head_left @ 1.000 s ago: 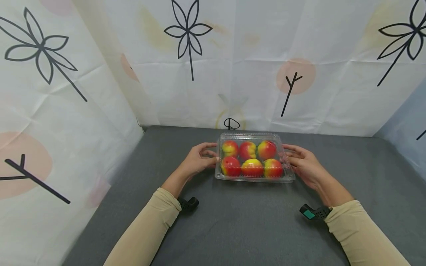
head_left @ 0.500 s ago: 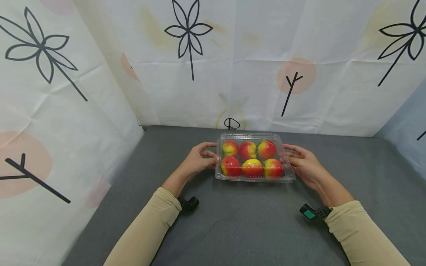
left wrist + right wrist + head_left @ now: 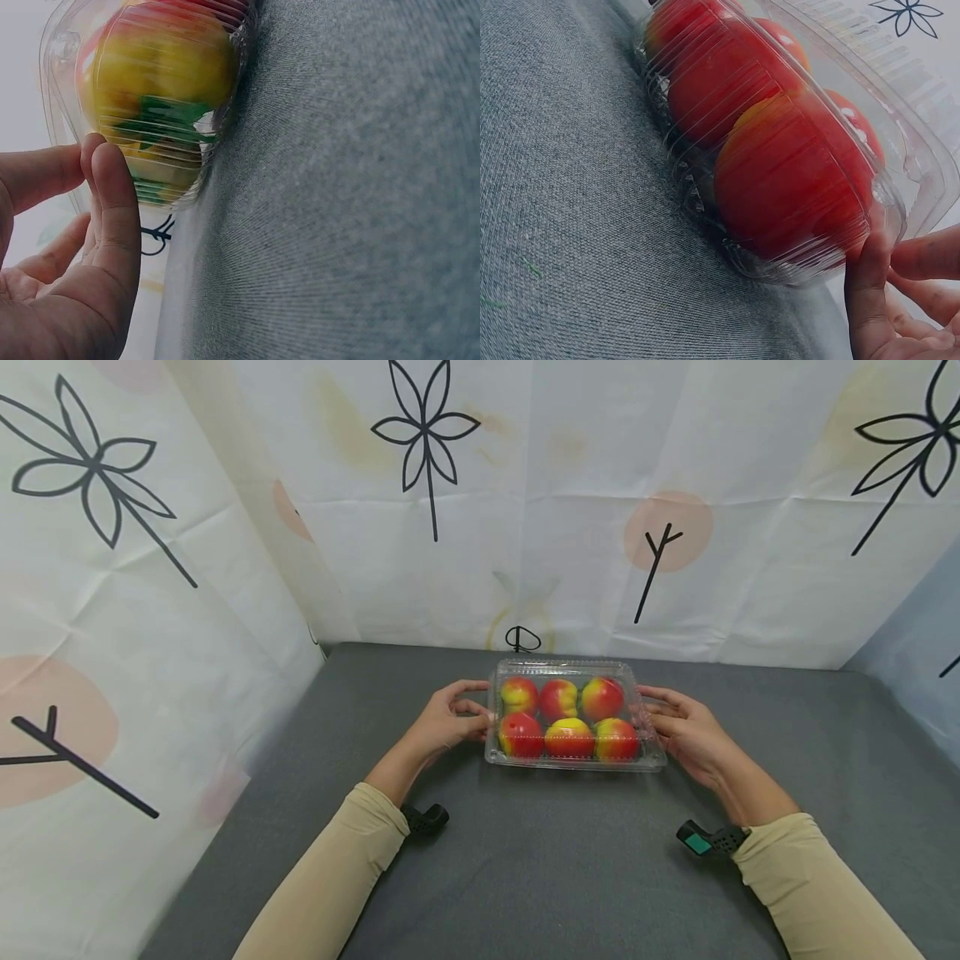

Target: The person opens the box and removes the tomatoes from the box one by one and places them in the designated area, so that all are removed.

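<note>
1. A grey, cloth-covered desk [image 3: 525,860] fills the lower part of the head view. White curtains [image 3: 525,527] printed with black leaf shapes and pale pink circles hang behind it and to the left.

2. A clear plastic box [image 3: 574,763] with a closed lid sits flat on the desk, towards the back and near the middle. It holds six red and yellow fruits [image 3: 568,720] in two rows of three.

3. Two arms in beige sleeves [image 3: 322,877] reach forward from the bottom, one to each short end of the box.

4. The left hand [image 3: 444,720] is at the left end. Its fingers are loosely curved, with the fingertips [image 3: 101,161] against the ribbed wall just under the rim. It touches the box without closing round it.

5. The right hand [image 3: 686,731] mirrors it at the right end. The thumb [image 3: 870,274] presses the corner below the lid edge, the other fingers relaxed behind it. Nothing is gripped.

6. A black wrist strap [image 3: 708,840] with a small green patch shows on the right wrist.

7. To handle the box well, I judge both hands should press inward evenly on the lower tray rather than the thin lid, keeping it level so the fruit stays put and the lid does not pop.
</note>
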The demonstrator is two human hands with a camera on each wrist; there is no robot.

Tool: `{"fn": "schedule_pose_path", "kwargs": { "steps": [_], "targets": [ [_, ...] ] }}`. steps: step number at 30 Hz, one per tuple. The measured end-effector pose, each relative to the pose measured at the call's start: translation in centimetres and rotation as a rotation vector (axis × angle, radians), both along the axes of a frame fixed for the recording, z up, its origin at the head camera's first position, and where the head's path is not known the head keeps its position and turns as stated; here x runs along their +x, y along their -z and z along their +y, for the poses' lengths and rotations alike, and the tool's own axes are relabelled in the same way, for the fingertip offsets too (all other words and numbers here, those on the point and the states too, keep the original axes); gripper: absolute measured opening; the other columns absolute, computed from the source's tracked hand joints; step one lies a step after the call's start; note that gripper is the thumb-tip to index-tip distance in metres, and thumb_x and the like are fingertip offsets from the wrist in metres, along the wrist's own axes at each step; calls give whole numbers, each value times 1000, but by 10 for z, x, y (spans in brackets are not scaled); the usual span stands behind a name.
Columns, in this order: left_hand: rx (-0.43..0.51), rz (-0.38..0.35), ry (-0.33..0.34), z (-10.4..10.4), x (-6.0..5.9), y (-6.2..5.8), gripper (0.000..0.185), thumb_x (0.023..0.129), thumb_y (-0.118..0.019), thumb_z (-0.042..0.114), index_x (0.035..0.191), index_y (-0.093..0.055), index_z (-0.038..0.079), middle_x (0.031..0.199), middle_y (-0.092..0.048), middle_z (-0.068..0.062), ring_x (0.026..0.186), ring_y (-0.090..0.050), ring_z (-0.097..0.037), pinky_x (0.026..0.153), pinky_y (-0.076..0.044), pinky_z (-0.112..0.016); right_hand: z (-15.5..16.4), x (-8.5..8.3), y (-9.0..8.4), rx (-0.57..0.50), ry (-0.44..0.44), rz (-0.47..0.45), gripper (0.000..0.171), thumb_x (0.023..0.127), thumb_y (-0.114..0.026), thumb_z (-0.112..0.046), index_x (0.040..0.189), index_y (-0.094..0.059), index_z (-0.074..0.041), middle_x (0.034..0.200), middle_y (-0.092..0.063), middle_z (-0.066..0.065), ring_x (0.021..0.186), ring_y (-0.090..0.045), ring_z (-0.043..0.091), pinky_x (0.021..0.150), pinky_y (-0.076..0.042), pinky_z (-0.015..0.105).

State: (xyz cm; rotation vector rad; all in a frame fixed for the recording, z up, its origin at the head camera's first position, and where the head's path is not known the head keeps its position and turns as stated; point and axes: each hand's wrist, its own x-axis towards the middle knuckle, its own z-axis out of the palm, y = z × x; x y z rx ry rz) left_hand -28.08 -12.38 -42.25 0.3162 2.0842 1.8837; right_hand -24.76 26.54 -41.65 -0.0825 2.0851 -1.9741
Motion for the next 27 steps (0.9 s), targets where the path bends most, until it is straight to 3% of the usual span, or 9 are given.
{"fn": "schedule_pose_path", "kwargs": {
  "steps": [11,27],
  "targets": [
    [-35,-17,-26,1,0,-2,30,100,-72,4,128,-62,3,108,-72,-13,82,-73,-19,85,-66,-46,3,0,2,-20,-7,2,62,112,-57,-20,165,-29,-5,122,-70,-14,111,-69,1,84,-57,18],
    [-73,-36,-39,2,-1,-1,31,100,-73,6,130,-67,2,109,-72,-13,85,-73,-16,85,-66,-43,1,0,1,-22,4,-9,62,112,-56,-16,166,-27,-3,121,-71,-13,109,-70,1,83,-57,18]
  ]
}}
